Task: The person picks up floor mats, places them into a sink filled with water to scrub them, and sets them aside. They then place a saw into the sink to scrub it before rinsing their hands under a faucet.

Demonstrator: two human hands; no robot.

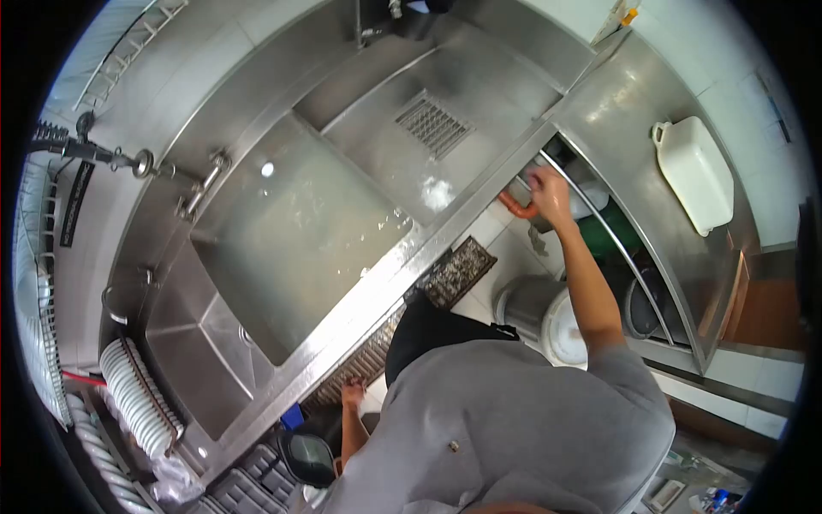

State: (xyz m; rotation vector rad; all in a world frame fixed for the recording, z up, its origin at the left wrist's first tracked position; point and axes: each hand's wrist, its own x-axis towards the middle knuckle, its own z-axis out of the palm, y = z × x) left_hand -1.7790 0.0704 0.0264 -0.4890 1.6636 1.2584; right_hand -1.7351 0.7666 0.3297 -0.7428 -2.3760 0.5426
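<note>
My right hand (548,195) reaches down beneath the steel counter, beside an orange pipe (516,204) and a metal rail (606,227). Its fingers are curled in, and what they hold, if anything, is hidden. Lower and to the left, my left hand (353,394) hangs below the sink edge near the ribbed floor grate (377,351). It is small in view, and its fingers are not distinct. The sink basin next to me holds cloudy water (295,223), with a small white round thing (268,170) at its far side.
A slotted drain plate (434,124) lies in the far basin. On the counter to the right sits a white tub (695,176). Underneath stand a metal drum (524,307) and a white-lidded container (565,330). Stacked plates (137,398) are at the left, below a spray tap (111,157).
</note>
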